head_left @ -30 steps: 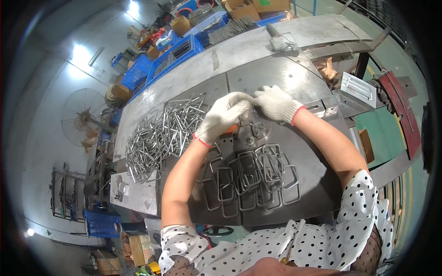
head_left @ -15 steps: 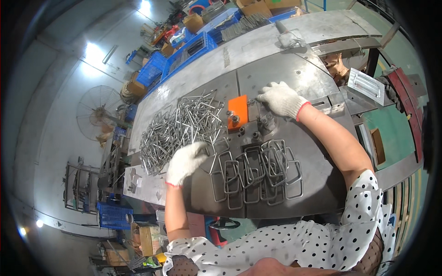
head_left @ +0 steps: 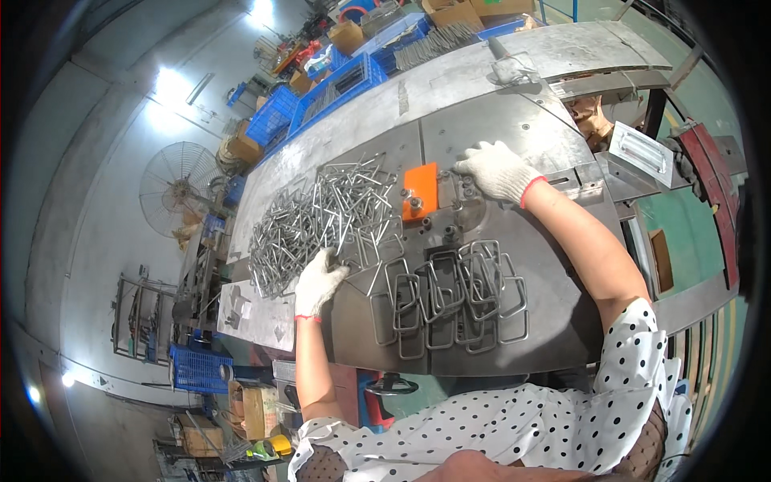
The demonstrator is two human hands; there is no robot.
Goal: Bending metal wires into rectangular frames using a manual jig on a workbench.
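Note:
My left hand, in a white knit glove, is at the near edge of a heap of bent metal rods. Its thumb and fingers are drawn together; whether a rod lies between them I cannot make out. My right hand, gloved too, rests with curled fingers beside a bending fixture of round steel posts; what it grips, if anything, is hidden. An orange plate stands on the fixture's left side. Several rectangular wire frames overlap on the steel table nearer to me.
Blue crates with metal parts line the table's far left side. A handled tool lies at the far edge. To the right, a silver tray-like part sits on a lower ledge near a red metal beam. A large fan stands at left.
My left hand has shifted slightly toward me, its fingertips turning from the right toward the heap. My right hand stays beside the fixture. The whole view has shifted slightly.

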